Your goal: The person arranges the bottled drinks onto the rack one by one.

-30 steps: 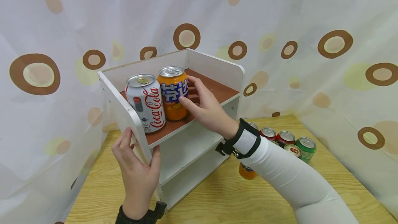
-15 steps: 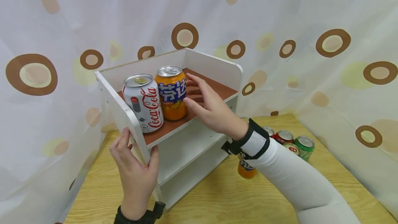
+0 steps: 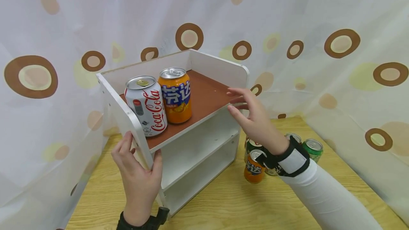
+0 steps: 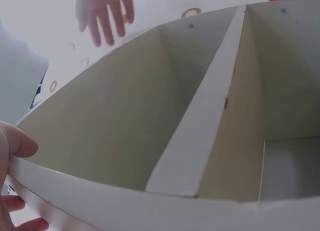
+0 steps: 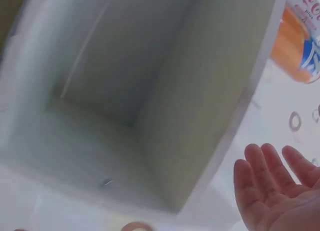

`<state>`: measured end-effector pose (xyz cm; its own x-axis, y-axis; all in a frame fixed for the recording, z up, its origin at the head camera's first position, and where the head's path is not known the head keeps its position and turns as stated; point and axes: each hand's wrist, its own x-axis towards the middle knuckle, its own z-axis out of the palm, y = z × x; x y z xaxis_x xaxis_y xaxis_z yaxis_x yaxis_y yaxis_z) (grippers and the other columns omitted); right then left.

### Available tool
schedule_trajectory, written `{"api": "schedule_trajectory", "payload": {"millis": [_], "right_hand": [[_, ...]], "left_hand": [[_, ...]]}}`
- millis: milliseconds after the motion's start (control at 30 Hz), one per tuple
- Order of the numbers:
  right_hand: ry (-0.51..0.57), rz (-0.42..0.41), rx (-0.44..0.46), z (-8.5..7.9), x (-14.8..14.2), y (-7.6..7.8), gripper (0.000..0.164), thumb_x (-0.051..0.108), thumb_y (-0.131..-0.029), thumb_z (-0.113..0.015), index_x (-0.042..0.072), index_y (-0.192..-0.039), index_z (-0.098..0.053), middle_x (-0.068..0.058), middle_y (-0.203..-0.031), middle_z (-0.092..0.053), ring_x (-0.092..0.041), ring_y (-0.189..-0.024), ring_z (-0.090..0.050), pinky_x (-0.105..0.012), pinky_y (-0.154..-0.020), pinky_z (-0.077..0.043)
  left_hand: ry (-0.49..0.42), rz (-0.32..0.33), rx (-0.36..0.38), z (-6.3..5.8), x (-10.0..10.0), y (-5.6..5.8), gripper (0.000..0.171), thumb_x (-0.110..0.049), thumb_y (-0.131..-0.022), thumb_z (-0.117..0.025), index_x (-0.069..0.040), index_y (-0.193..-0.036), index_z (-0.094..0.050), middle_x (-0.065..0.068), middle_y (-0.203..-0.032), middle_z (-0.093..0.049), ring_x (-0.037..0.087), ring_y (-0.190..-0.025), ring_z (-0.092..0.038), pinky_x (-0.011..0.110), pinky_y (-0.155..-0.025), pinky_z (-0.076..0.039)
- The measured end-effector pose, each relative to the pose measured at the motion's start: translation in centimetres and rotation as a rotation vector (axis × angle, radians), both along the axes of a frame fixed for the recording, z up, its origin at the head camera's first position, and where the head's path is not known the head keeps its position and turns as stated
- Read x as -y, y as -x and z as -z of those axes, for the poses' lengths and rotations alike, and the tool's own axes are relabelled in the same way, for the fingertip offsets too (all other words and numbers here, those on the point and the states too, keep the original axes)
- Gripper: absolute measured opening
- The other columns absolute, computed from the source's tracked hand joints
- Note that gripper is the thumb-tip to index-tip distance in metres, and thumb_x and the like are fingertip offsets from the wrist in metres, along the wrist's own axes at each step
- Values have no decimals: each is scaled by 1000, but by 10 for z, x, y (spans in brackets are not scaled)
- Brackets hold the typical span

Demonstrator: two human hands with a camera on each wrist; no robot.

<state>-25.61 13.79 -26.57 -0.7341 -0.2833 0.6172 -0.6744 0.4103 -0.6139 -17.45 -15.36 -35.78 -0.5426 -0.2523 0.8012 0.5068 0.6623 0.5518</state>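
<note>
A white shelf unit (image 3: 186,153) with a brown top board stands at an angle on the wooden table. My left hand (image 3: 138,176) grips its left side panel, thumb at the front edge and fingers on the outer face; the left wrist view shows the thumb (image 4: 22,142) over that edge. On the top board, a silver Coca-Cola can (image 3: 147,107) and an orange Fanta can (image 3: 175,97) stand upright side by side in the left part. My right hand (image 3: 260,125), fingers loosely bent and holding nothing, hovers by the board's front right corner, away from both cans.
On the table (image 3: 220,201) right of the unit stand several more cans: another orange Fanta can (image 3: 254,169), a dark green can (image 3: 252,146) and a green can (image 3: 314,147). My right wrist partly hides this group. A patterned curtain (image 3: 287,17) hangs behind.
My right hand has let go of the orange Fanta can and moved right, off it. The can stays beside the Coca-Cola can. The left hand keeps its grip on the panel.
</note>
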Motion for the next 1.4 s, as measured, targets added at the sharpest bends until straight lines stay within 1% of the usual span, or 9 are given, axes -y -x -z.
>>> {"api": "schedule_trajectory", "payload": {"millis": [133, 300, 467, 533, 767, 933, 1133, 1233, 1400], "right_hand": [[25, 71, -9, 19, -18, 0, 42, 4, -101, -60, -1, -142, -52, -17, -137, -58, -33, -118, -59, -51, -102, -46], [9, 188, -37, 42, -38, -1, 38, 7, -101, -62, 2, -138, -57, -15, -130, -62, -31, -113, -62, -36, -98, -49], [-34, 274, -5, 68, -55, -3, 38, 11, -102, -62, 4, -139, -58, -15, -130, -62, -32, -112, -63, -26, -86, -50], [-56, 301, 7, 79, -61, -4, 37, 12, -102, -63, 5, -138, -59, -15, -130, -62, -32, -111, -63, -27, -83, -51], [-121, 376, 13, 119, -76, -9, 35, 11, -100, -66, 2, -133, -62, -16, -121, -63, -32, -107, -62, -40, -84, -50], [-164, 413, 50, 144, -82, -12, 37, 16, -101, -66, 3, -134, -61, -17, -122, -60, -32, -113, -59, -52, -92, -50], [-211, 442, 102, 158, -83, -17, 40, 20, -101, -66, 1, -135, -59, -22, -131, -58, -41, -122, -54, -64, -99, -45], [-216, 451, 117, 166, -84, -18, 41, 21, -101, -66, 1, -136, -59, -23, -134, -58, -44, -127, -52, -66, -102, -42], [-201, 480, 64, 181, -86, -18, 39, 17, -98, -70, 1, -132, -62, -23, -130, -59, -41, -122, -54, -61, -93, -48]], "left_hand": [[0, 2, 14, 0, 0, 0, 79, -7, -88, -68, -5, -154, -26, 30, -138, -33, 40, -141, -33, 55, -98, -39], [0, 6, 17, 0, 1, 0, 79, -8, -89, -69, -5, -155, -26, 30, -138, -33, 40, -141, -33, 54, -98, -38], [4, 10, 8, 1, 1, 1, 79, -9, -88, -69, -5, -155, -26, 29, -138, -33, 39, -141, -33, 53, -98, -37], [7, 10, 4, 1, 1, 1, 79, -8, -88, -69, -5, -155, -26, 30, -138, -33, 40, -141, -33, 53, -97, -37], [2, 10, 13, 0, 1, 0, 79, -9, -89, -69, -6, -155, -26, 29, -138, -33, 40, -141, -32, 53, -98, -37], [5, 7, 11, 1, 1, 0, 79, -8, -89, -69, -5, -155, -26, 29, -138, -33, 40, -140, -33, 53, -98, -37], [10, 0, -3, 2, 1, 1, 78, -8, -88, -68, -4, -155, -26, 30, -137, -33, 40, -139, -33, 53, -97, -38], [13, -5, -14, 2, 1, 1, 78, -8, -88, -67, -4, -154, -27, 31, -136, -34, 40, -138, -33, 52, -97, -38], [16, -7, -14, 2, 0, 2, 78, -8, -88, -67, -4, -154, -27, 31, -137, -34, 40, -139, -34, 51, -97, -38]]}}
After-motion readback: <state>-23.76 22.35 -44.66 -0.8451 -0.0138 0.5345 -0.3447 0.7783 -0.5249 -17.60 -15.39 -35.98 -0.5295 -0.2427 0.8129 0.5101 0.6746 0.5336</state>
